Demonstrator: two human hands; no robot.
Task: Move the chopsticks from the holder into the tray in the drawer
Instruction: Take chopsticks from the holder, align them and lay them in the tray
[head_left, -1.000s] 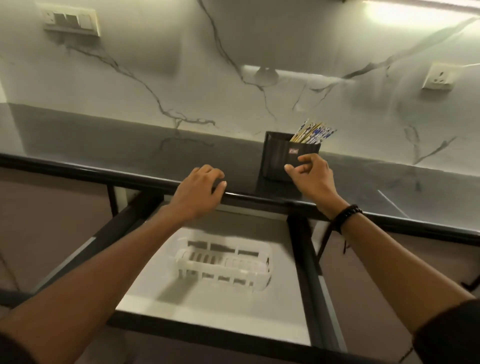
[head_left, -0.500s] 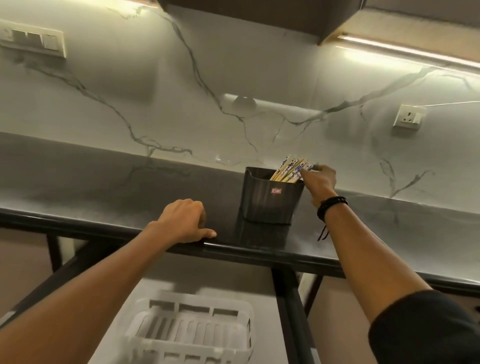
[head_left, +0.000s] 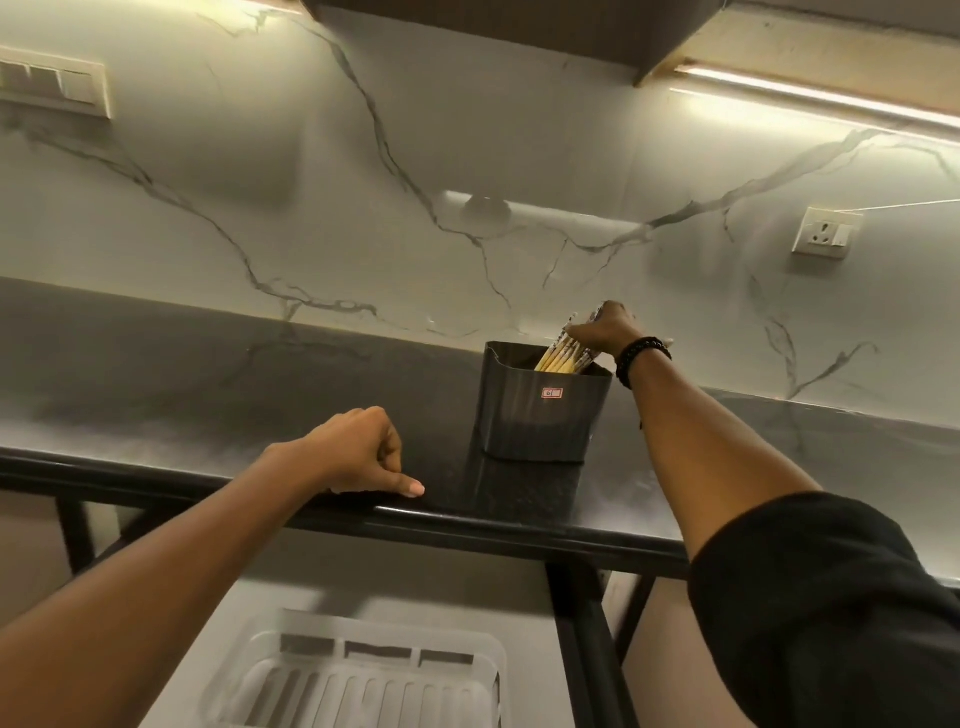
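Your right hand (head_left: 605, 327) is at the top of the chopsticks (head_left: 563, 353), its fingers (head_left: 576, 330) curled over the upper ends of the bundle and apparently closing on it, though how many sticks they have cannot be told from here. The chopsticks stand leaning to the right inside the dark holder (head_left: 540, 410), which sits on the black table (head_left: 208, 384) a little back from its front edge. None has left the holder, so by the look of it you are at the very first step: gathering the bundle.

Your left hand (head_left: 358, 452) rests on the table edge in a loose fist, thumb out along the rim, holding nothing (it seems only to steady you).

The next move calls for a firm grip round the whole bundle, then a lift along the line the sticks lean, so they clear the holder's rim without tipping it. After that, carry them down and towards you to the white slotted tray (head_left: 363, 686) lying in the open drawer (head_left: 524, 603) below the table, and lay them flat along it.

The holder's front bears a small sticker (head_left: 552, 393), red-bordered, with a mark that looks like a "G" or a "6"; it is too small to read with certainty. No brand shows anywhere.
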